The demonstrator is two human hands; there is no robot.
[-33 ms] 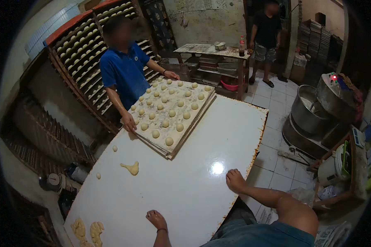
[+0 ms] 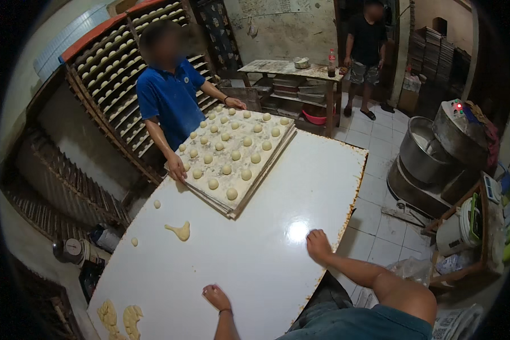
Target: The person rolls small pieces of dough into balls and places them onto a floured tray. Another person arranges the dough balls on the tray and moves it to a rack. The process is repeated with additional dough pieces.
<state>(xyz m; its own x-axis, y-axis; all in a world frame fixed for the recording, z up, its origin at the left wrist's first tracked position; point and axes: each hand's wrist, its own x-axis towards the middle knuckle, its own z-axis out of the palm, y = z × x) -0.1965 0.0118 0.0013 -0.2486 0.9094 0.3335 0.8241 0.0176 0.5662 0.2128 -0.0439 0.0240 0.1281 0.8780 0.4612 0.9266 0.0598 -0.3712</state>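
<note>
My left hand [image 2: 216, 297] is loosely curled over the near part of the white table [image 2: 255, 266], with nothing visible in it. At the table's right edge, my right hand [image 2: 318, 246] rests with its fingers drawn together, also holding nothing I can see. A floured board [image 2: 238, 164] with rows of round dough balls lies on a stack of boards across the table. A co-worker in a blue shirt [image 2: 173, 93] grips that stack at its left corner and far side. An odd-shaped dough scrap [image 2: 179, 231] lies between the stack and my left hand.
Flattened dough pieces [image 2: 131, 322] lie at the near left; two small dough balls sit by the left edge. A rack of dough trays [image 2: 113, 73] stands behind the co-worker. To the right are a mixer [image 2: 422, 150] and a shelf; another person [image 2: 365, 56] stands at the back.
My left hand has lifted slightly up and to the right in the picture. My right hand has shifted a little left and forward. The board stack and co-worker look nearly unchanged.
</note>
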